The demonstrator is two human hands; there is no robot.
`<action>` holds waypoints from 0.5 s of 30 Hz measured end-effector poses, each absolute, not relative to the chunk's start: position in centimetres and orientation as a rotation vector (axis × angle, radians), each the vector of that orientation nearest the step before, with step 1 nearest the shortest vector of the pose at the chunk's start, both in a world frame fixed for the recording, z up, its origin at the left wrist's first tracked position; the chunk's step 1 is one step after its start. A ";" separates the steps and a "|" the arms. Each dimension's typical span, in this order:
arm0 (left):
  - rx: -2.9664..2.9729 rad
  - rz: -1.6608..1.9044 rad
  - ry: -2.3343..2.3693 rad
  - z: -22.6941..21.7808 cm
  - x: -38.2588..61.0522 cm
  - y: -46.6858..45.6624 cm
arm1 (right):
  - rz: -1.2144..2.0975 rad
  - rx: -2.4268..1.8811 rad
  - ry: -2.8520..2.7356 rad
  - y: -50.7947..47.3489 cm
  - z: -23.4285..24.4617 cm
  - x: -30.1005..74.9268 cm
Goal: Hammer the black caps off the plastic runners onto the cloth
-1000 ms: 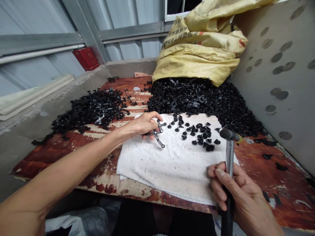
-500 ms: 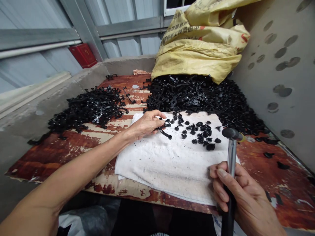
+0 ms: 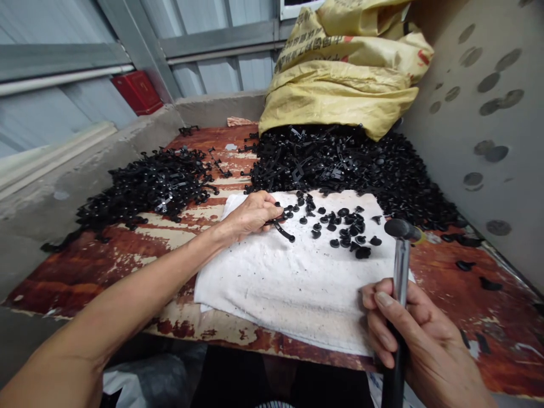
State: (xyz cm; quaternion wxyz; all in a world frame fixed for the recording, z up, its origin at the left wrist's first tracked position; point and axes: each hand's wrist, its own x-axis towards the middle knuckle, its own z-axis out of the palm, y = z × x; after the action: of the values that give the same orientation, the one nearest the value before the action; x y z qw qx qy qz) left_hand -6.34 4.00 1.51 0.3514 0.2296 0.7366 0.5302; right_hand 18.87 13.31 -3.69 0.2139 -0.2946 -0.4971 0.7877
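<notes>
- Hidden first: the fingers of the left hand [image 3: 251, 215] cover most of a black plastic runner [image 3: 284, 230], so only one curved arm shows past the fingertips and its full shape cannot be made out.
- The lower end of the hammer [image 3: 400, 260] runs out of the bottom of the view, and the right forearm is cut off there too.
- The left arm reaches in from the lower left corner, nearly straight and low over the table, with the wrist bent slightly. The hand is curled closed around the runner, just above a white terry towel [image 3: 276, 294].
- The right hand [image 3: 414, 331] is wrapped firmly around the black grip of the hammer, which stands nearly upright. Its dark head is up near the towel's far right corner, not touching any parts.
- Loose black plastic clips [image 3: 344, 232] lie scattered on the towel, between the two hands and nearer the left one.
- Two heaps of black plastic parts sit beyond the towel: a left heap [image 3: 148, 190] on the bare board and a larger right heap [image 3: 340, 164] spilling from a yellow woven sack [image 3: 344, 73].
- All of this rests on a worn wooden board [image 3: 93, 283] with peeling red-brown paint, set against a grey wall [image 3: 480, 113] with round marks on the right.
</notes>
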 end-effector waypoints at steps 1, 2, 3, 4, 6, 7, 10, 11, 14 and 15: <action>0.592 1.369 1.908 1.5 -6.4 4.0 | 2.187 -0.813 -1.384 13.3 -3.7 18.9; 0.588 1.365 1.912 1.6 -6.4 4.0 | 2.186 -0.805 -1.389 13.3 -3.7 18.9; 0.583 1.361 1.917 1.6 -6.4 4.1 | 2.187 -0.798 -1.395 13.3 -3.7 18.9; 0.578 1.359 1.923 1.6 -6.4 4.1 | 2.188 -0.794 -1.399 13.3 -3.7 19.0; 0.573 1.359 1.929 1.6 -6.4 4.1 | 2.182 -0.801 -1.397 13.3 -3.6 18.9; 0.571 1.357 1.929 1.6 -6.4 4.1 | 2.181 -0.805 -1.396 13.2 -3.6 18.9; 0.561 1.357 1.932 1.7 -6.4 4.2 | 2.161 -0.855 -1.380 13.0 -3.3 18.8; 0.557 1.355 1.934 1.7 -6.4 4.2 | 2.155 -0.868 -1.377 12.9 -3.3 18.8; 0.554 1.349 1.944 1.7 -6.4 4.2 | 2.160 -0.855 -1.383 13.1 -3.3 18.9; 0.558 1.346 1.947 1.7 -6.4 4.2 | 2.170 -0.832 -1.393 13.2 -3.5 19.0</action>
State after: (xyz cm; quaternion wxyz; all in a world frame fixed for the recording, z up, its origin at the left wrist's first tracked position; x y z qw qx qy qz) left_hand -6.38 4.22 1.74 0.3475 0.2151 0.7508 0.5189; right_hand 18.96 13.16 -3.45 0.2144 -0.3000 -0.5020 0.7823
